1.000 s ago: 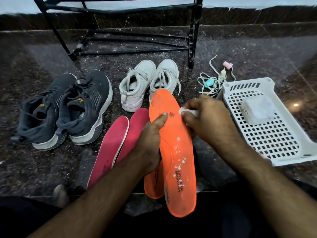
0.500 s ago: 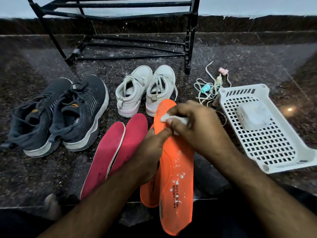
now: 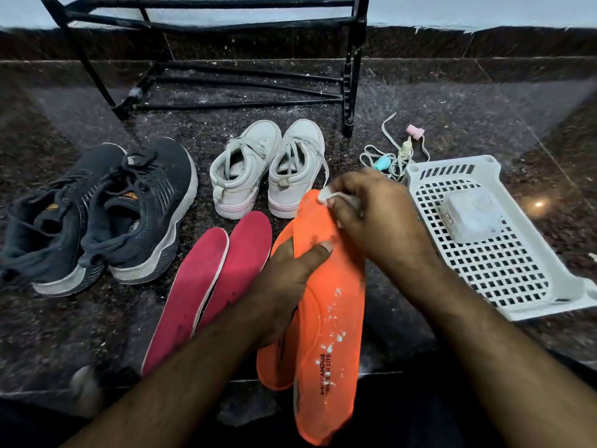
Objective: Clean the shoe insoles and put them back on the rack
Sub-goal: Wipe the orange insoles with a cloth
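Orange insole (image 3: 332, 305) | left hand (image 3: 284, 279) grips | right hand (image 3: 371, 215) wipes toe edge

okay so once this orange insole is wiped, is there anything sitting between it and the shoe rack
Yes. The white sneakers stand on the floor directly between the orange insole and the black shoe rack. The rack's visible lower bars hold nothing. The dark sneakers sit off to the left, out of that line.
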Motion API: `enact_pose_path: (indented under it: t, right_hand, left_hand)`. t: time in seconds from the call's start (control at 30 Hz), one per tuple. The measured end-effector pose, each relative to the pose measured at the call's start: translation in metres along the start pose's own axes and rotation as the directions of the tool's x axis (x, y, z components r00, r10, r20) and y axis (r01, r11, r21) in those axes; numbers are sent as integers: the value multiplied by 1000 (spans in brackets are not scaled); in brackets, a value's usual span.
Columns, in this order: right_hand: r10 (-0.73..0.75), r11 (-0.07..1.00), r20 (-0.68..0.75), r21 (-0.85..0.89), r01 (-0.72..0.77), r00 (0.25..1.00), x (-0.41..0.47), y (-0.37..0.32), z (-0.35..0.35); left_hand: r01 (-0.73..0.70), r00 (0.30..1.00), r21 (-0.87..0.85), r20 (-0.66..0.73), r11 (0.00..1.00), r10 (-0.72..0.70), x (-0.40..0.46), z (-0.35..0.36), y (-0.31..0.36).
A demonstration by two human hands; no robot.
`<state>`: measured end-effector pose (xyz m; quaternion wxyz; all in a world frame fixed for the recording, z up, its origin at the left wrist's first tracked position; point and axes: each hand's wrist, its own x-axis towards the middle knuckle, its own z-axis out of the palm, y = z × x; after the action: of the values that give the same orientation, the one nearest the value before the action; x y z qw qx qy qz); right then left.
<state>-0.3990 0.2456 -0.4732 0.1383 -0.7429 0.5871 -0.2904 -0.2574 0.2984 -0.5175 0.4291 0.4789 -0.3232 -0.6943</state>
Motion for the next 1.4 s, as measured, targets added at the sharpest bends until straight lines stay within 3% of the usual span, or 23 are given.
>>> enact_pose_path:
  t: [0.07, 0.2, 0.37, 0.53, 0.73, 0.9, 1.03, 1.2, 1.33, 1.4]
  right_hand:
    - [-9, 1000, -11, 13, 10, 1000, -1, -3, -2]
    - [-234, 972, 165, 66, 226, 958, -19, -28, 9]
    - [21, 998, -6, -59, -21, 1000, 0, 2, -1]
    - [-229, 973, 207, 56, 223, 951, -25, -31, 5]
    - [-39, 998, 71, -39, 42, 997, -5, -1, -8]
    - [-244, 969, 188, 76, 234, 951, -24, -27, 5]
    - [-31, 999, 82, -18, 33, 996, -6, 0, -4]
    - [-116, 993, 109, 44, 112, 987, -25, -26, 7]
    - [13, 998, 67, -57, -9, 998, -19, -11, 6]
    - [5, 999, 71, -51, -2, 997, -21, -14, 3]
  left_hand:
    - [-12, 1000, 3, 7, 1000, 12, 0, 0, 2]
    - [-35, 999, 26, 1, 999, 35, 1, -2, 0]
    - [-2, 999, -31, -44, 1000, 1, -1, 1, 5]
    - [-63, 998, 8, -19, 998, 63, 0, -1, 1]
    - [-13, 997, -43, -78, 999, 9, 2, 0, 9]
    - [-33, 997, -7, -64, 999, 33, 3, -4, 4]
    - [-19, 996, -51, -92, 999, 14, -1, 0, 11]
    - [-33, 990, -33, -138, 999, 28, 3, -1, 10]
    - [-25, 975, -73, -221, 997, 8, 5, -4, 11]
    - [-43, 967, -95, -256, 995, 17, 7, -7, 14]
